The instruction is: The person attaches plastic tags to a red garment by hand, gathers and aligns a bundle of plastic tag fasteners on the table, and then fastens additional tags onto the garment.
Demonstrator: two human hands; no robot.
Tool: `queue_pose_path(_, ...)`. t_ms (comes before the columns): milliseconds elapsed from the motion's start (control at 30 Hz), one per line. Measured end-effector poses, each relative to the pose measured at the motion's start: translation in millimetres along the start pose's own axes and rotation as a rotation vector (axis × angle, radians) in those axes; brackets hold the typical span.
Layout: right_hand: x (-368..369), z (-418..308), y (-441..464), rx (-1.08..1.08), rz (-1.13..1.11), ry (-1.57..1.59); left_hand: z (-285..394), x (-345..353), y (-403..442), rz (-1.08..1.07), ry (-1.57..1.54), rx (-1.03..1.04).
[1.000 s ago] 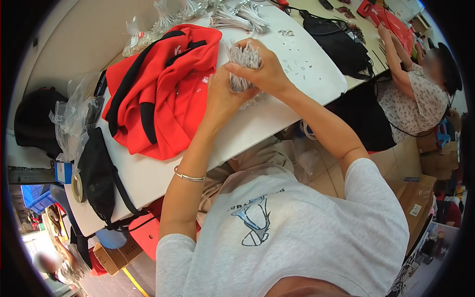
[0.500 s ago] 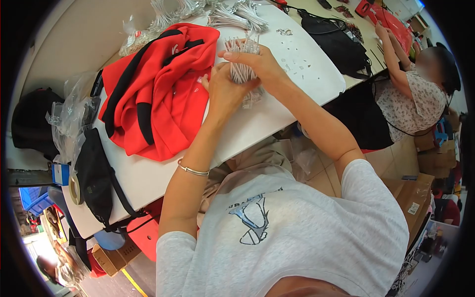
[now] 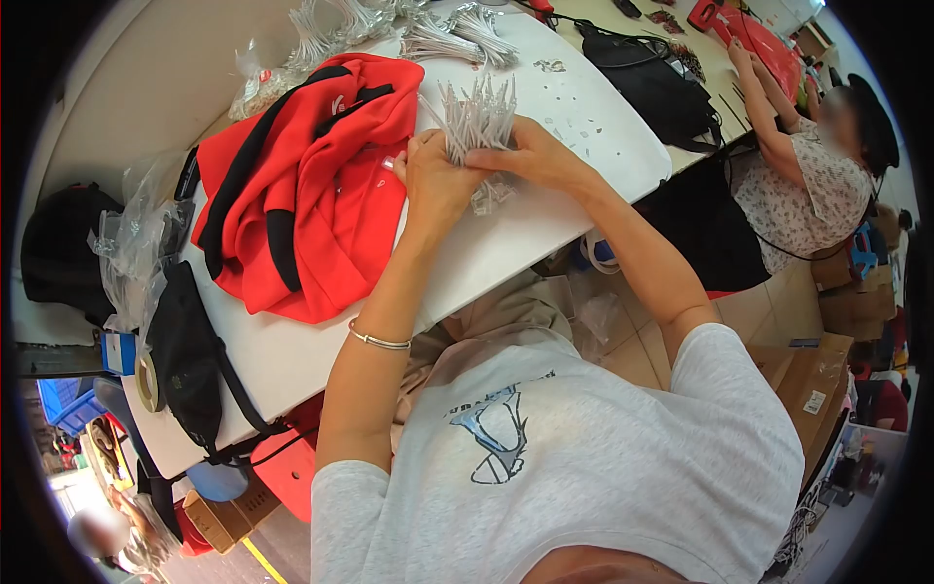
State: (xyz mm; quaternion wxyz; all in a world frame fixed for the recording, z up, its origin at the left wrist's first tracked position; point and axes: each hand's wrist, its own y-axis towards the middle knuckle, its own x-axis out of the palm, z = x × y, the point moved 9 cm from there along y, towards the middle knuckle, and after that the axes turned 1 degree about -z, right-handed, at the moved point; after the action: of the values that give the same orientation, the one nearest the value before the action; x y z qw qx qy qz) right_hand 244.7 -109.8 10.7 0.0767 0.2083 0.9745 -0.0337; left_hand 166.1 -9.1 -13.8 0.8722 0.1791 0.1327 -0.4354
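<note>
clasping a bundle of white strands (image 3: 479, 115) between left hand (image 3: 436, 183) and right hand (image 3: 542, 156), above the white surface (image 3: 574, 216), inward of its near edge and just beside a red garment (image 3: 326, 195). curling left fingers around the gathered part, pressing right thumb across the front, and hiding most of the right fingers behind. pointing splayed, thin tips toward the far edge, and showing clear, plastic-looking ends (image 3: 491, 195) below the grip. probably weighing little for its bulk, flexing easily strand by strand yet standing fairly stiff when bunched; likely slipping strand past strand under a slack hold, and risking bent tips under pressure at the top. best gripping low, around the gathered middle, with both palms enclosing and tips left free. working within sight of similar bundles (image 3: 455, 39) near the far edge and of tiny scraps (image 3: 584, 128) scattered toward the right corner.
</note>
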Motion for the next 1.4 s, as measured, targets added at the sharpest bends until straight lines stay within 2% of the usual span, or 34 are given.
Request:
queue_pose_path(133, -0.4, -5.4, 7.3, -0.2, 0.167, -0.25, 14.7, 5.0, -1.6, -0.063, 0.189, 0.048)
queue_pose_path(300, 4.2, -11.3, 7.8, -0.412, 0.213, -0.232, 16.5, 2.3, -2.9, -0.008, 0.14, 0.055)
queue_pose_path(500, 6.9, -0.5, 10.1, -0.26, 0.132, 0.067, 18.0, -1.7, -7.6, 0.065, -0.058, 0.067)
queue_pose_path(633, -0.8, -0.1, 10.0, -0.202, 0.155, 0.233, 24.9, -7.9, -12.8, 0.098, -0.151, 0.246)
queue_pose_path(800, -25.9, -26.9, -2.1, -0.338, 0.308, 0.332, 22.8, 14.3, -20.5, 0.081, -0.346, 0.132)
queue_pose_path(833, -24.3, -22.2, -2.8, -0.333, 0.308, 0.334, 22.2, 22.5, -23.9, 0.074, -0.396, 0.101)
queue_pose_path(967, -17.0, -15.8, -10.8, -0.433, 0.409, -0.178, 22.4, 41.9, -32.8, 0.046, -0.595, -0.003)
queue_pose_path(1167, -39.8, -11.7, -6.0, -0.298, 0.41, 0.037, 22.6, 12.5, -47.7, 0.266, -0.274, 0.11)
queue_pose_path(1300, -36.0, -17.5, -20.9, -0.411, 0.471, -0.346, 46.8, 34.1, -66.8, -0.033, -0.15, 0.168)
queue_pose_path(1333, -38.1, -21.7, -19.6, -0.417, 0.473, -0.352, 50.3, 33.0, -65.8, -0.031, -0.152, 0.177)
queue_pose_path(1400, -50.3, -13.2, -18.0, -0.281, 0.503, -0.142, 47.7, 23.5, -66.0, 0.071, -0.229, 0.129)
